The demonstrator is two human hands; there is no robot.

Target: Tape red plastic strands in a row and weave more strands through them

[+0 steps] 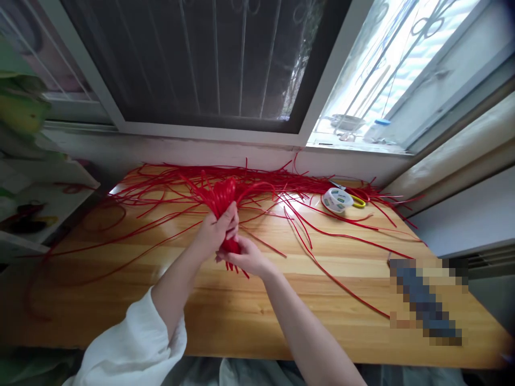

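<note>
A thick bundle of red cords [223, 194] is gathered over the middle of the wooden table [225, 327]. My left hand [219, 225] is closed around it just below the looped, fanned-out top. Lower down, my right hand [243, 253] wraps the same bundle, close against the left. Short cord ends stick out beneath the right hand. Behind the bundle, many loose red cords [306, 185] lie in a tangled heap along the table's back edge, some trailing forward to both sides. Parts of my fingers are hidden behind the bundle.
A white roll of tape [337, 200] stands at the back right, beside scissors with a yellow handle [358, 202]. A blurred dark object [426, 300] lies at the right. Behind the table is a barred window [225, 59]; a white shelf [68, 193] stands at the left.
</note>
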